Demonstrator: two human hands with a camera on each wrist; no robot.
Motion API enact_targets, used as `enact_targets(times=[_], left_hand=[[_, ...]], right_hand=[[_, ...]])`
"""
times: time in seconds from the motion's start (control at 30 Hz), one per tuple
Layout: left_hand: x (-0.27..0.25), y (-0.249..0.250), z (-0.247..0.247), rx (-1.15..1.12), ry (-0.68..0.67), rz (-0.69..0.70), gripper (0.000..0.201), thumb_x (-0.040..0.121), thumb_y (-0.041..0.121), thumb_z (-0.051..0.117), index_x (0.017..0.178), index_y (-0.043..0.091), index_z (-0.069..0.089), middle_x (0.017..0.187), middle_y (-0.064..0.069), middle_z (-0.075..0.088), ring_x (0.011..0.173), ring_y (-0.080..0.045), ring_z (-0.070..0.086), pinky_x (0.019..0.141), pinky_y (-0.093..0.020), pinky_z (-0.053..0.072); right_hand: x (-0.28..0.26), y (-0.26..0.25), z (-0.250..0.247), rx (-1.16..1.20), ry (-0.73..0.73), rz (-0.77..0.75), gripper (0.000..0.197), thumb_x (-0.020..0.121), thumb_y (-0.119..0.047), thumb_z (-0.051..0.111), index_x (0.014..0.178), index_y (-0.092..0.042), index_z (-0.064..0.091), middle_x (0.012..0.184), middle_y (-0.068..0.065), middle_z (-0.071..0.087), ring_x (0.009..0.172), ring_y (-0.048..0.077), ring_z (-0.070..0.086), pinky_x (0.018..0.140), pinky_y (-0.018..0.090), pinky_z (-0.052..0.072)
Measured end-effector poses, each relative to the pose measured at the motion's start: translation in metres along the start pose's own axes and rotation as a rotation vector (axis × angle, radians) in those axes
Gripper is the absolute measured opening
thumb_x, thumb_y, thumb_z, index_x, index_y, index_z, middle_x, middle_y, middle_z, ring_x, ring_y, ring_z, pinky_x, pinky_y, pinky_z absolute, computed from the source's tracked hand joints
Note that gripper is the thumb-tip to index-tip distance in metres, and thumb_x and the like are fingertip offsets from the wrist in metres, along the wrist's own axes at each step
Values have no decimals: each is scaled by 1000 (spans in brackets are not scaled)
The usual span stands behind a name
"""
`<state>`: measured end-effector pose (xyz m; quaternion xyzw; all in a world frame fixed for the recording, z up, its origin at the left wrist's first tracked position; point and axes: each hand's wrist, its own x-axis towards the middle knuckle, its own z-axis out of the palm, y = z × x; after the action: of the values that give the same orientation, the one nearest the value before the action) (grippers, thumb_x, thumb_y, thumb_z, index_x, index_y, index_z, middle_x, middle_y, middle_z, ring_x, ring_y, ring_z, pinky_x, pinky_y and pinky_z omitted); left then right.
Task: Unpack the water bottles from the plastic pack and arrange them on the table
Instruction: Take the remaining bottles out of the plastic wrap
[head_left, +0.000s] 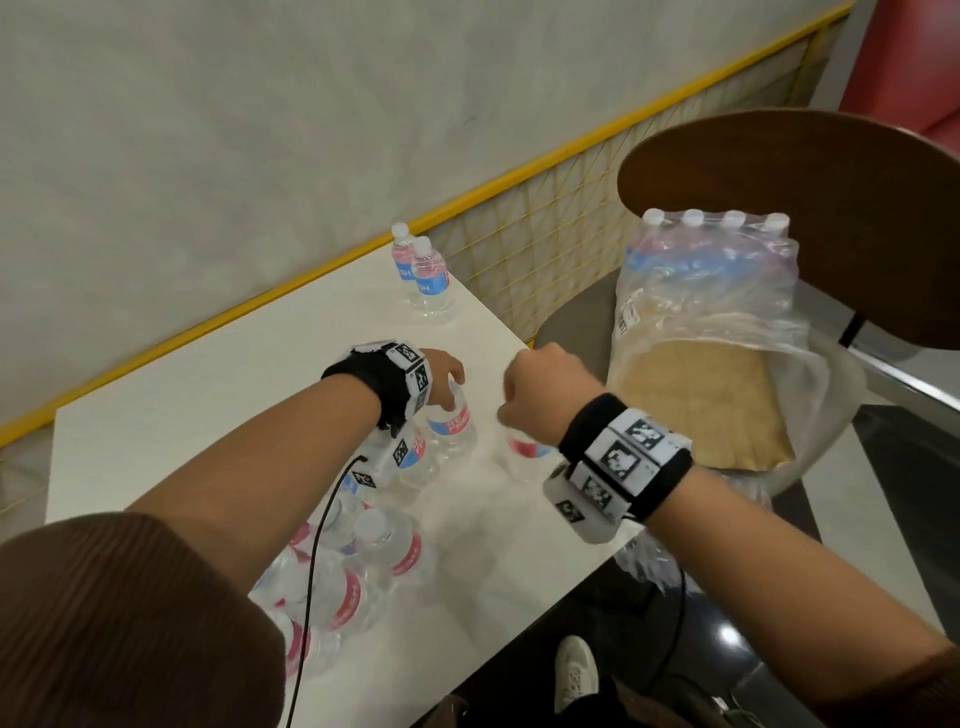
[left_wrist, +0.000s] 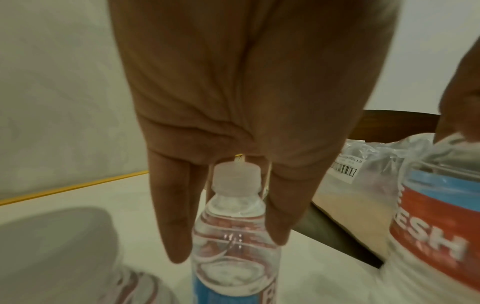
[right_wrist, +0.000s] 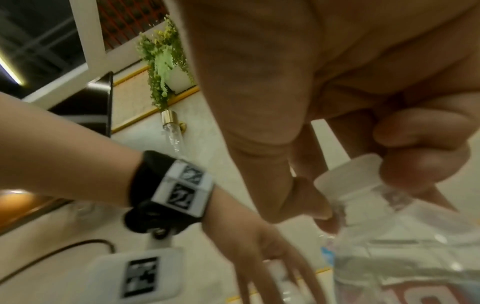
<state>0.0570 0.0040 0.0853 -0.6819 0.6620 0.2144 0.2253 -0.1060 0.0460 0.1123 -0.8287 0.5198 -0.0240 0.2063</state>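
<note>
bottle (right_wrist: 389, 236) is pinched at its cap by the curled right hand (head_left: 540, 395) above the table (head_left: 260, 364). another bottle (left_wrist: 233, 236) is straddled by the left hand (head_left: 441, 376), fingers straight, beside the standing bottles.

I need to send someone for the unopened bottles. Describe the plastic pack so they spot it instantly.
Find the dark wooden chair beside the white table. On its seat sits the plastic pack: crumpled clear wrap, four white caps along its far edge, unlike the loose bottles on the table.

clear glossy plastic bottles (head_left: 451, 423), crinkled plastic pack (head_left: 727, 312), smooth white table (head_left: 249, 384)
</note>
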Motion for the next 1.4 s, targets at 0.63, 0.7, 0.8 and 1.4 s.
enact_targets(times=[0.63,0.7,0.8,1.4], left_hand=[[10,95,-64,75,278,321,36,90,33,58,122,17,57,137,-8,49,123,-25,48,98,-33,39],[14,126,-61,9,356,459,25,86,32,62,109,22,62,147,-8,36,133,-26,37,105,-37,36],[20,176,-45,-11,400,590,47,78,29,70,120,30,51,158,-3,8,145,-28,14,112,-45,32],[58,200,-74,-612,540,473,20,88,-3,40,92,9,55,85,-16,62,79,-34,58,68,-37,48]], right_hand=[[9,21,45,246,-332,-197,45,90,-28,61,131,-13,52,124,11,60,114,27,53,92,31,41],[14,57,43,233,-339,-77,39,88,-28,62,124,-13,59,119,9,62,110,26,55,88,29,42],[16,112,32,255,-353,133,31,87,-26,61,115,-11,63,110,8,67,100,23,61,87,29,47],[34,220,11,652,212,475,51,88,-17,62,135,-12,44,138,7,50,124,24,50,104,34,40]])
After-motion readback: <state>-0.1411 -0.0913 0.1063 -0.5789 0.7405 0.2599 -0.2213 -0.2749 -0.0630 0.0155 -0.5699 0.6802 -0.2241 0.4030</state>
